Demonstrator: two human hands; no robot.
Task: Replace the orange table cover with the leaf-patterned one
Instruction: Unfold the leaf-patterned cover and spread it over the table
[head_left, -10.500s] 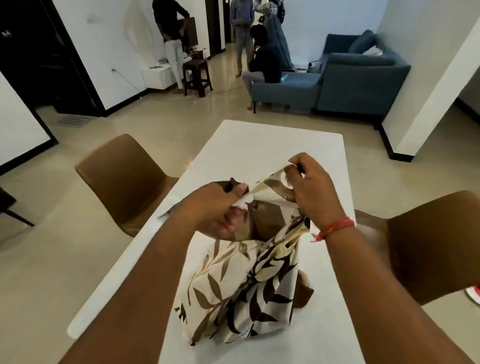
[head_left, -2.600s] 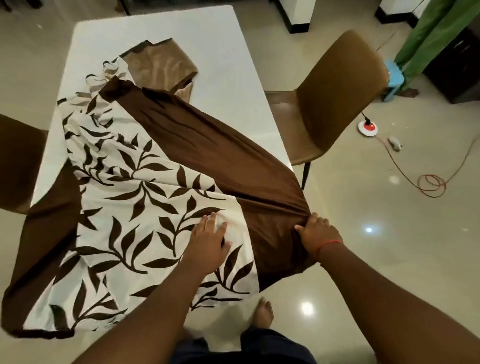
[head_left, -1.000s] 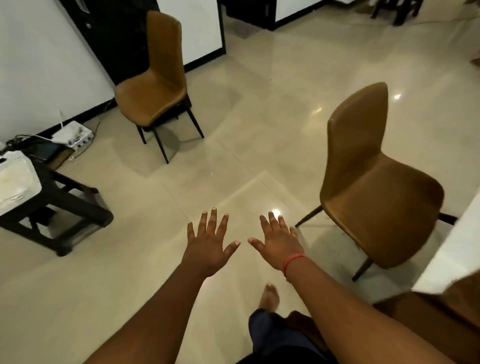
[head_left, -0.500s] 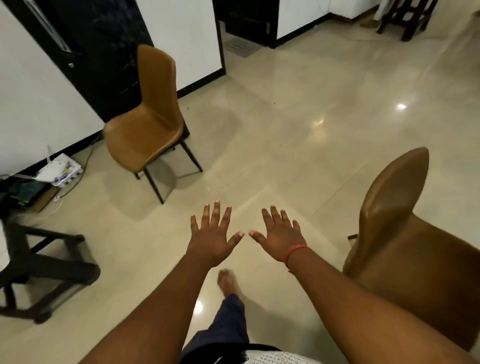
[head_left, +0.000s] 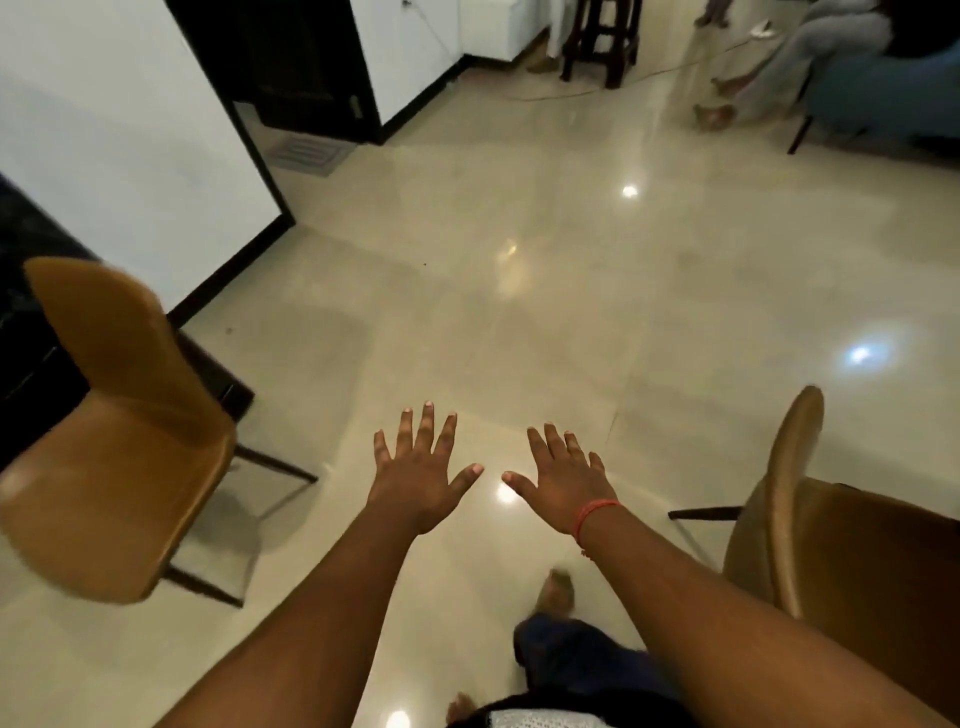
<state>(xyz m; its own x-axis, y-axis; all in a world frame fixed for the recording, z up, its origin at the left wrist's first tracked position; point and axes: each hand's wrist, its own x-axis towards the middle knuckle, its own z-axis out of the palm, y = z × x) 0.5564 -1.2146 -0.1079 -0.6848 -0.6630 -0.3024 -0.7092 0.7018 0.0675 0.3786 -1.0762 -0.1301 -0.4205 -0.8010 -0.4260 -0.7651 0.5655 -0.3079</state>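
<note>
Neither the table nor the leaf-patterned cover nor the orange cover is in view. My left hand (head_left: 421, 478) and my right hand (head_left: 566, 480) are stretched out in front of me over the glossy floor, palms down, fingers spread, holding nothing. A red thread band circles my right wrist. My bare feet and dark trousers show below my arms.
A brown chair (head_left: 119, 441) stands at the left and another brown chair (head_left: 841, 551) at the right. Beyond lie a white wall (head_left: 119, 135) with black skirting, a dark doorway (head_left: 291, 62), a wooden stool (head_left: 602, 36) and a blue sofa (head_left: 883, 88) with a seated person's feet.
My view has swung away from the table and keeps turning right; the left chair has shifted to the frame's edge. Both hands let go of the cover earlier and stay spread.
</note>
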